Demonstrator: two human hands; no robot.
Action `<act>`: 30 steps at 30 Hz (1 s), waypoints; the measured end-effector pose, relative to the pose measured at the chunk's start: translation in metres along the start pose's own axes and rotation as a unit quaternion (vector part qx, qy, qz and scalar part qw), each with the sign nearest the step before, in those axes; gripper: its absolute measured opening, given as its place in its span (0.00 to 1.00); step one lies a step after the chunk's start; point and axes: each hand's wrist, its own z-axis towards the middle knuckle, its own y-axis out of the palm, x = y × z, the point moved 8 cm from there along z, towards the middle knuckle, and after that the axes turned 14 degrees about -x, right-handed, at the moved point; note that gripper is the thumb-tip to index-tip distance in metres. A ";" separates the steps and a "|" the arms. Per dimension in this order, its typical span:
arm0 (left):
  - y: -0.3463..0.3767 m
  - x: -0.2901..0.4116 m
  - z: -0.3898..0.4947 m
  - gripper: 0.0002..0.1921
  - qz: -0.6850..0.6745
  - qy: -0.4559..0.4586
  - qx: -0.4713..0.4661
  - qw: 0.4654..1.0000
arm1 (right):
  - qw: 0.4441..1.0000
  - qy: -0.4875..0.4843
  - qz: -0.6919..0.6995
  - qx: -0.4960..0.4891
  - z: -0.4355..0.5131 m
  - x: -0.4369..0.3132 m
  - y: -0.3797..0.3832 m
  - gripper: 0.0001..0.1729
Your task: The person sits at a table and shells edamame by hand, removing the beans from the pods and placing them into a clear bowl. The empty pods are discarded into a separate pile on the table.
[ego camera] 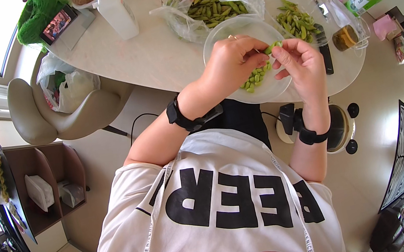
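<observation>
A green soybean pod (pixel 272 47) is pinched between the fingertips of both my hands. My left hand (pixel 235 55) grips its left end. At its right end, the thumb and fingers of my right hand (pixel 297 58) hold on. Both hands are over a translucent plastic bowl (pixel 211 41), where shelled green beans (pixel 254 79) lie at the bottom. Beyond the bowl is a clear plastic bag (pixel 178 25), open, with many pods (pixel 215 6) inside. To the right of the bowl, more pods or husks (pixel 295 22) form a loose pile on the table.
On the marble-look table (pixel 161 56) stand a white plastic bottle (pixel 116 11), a propped phone (pixel 58 23) and a jar of brown liquid (pixel 344 38). A dark remote-like object (pixel 326 57) lies by the right edge. A chair (pixel 31 111) holding plastic bags is at left.
</observation>
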 end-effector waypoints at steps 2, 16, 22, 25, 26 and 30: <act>0.000 0.005 0.000 0.09 0.036 0.024 -0.002 0.999 | 1.000 0.019 -0.016 0.001 0.000 0.003 -0.001 0.14; 0.000 -0.010 -0.001 0.05 -0.056 -0.083 -0.041 0.994 | 0.999 0.028 -0.025 -0.040 0.001 0.010 0.009 0.14; 0.002 -0.015 -0.003 0.04 -0.162 -0.121 -0.087 0.975 | 0.995 0.048 0.028 -0.084 0.004 0.017 0.007 0.10; 0.001 -0.017 -0.003 0.04 -0.185 -0.127 -0.100 0.969 | 0.994 0.040 0.030 -0.101 0.004 0.017 0.008 0.09; 0.002 -0.018 -0.003 0.04 -0.196 -0.129 -0.104 0.966 | 0.993 0.041 0.034 -0.103 0.005 0.017 0.008 0.09; 0.003 -0.022 -0.002 0.04 -0.226 -0.132 -0.127 0.957 | 0.992 0.049 0.042 -0.112 0.005 0.016 0.007 0.10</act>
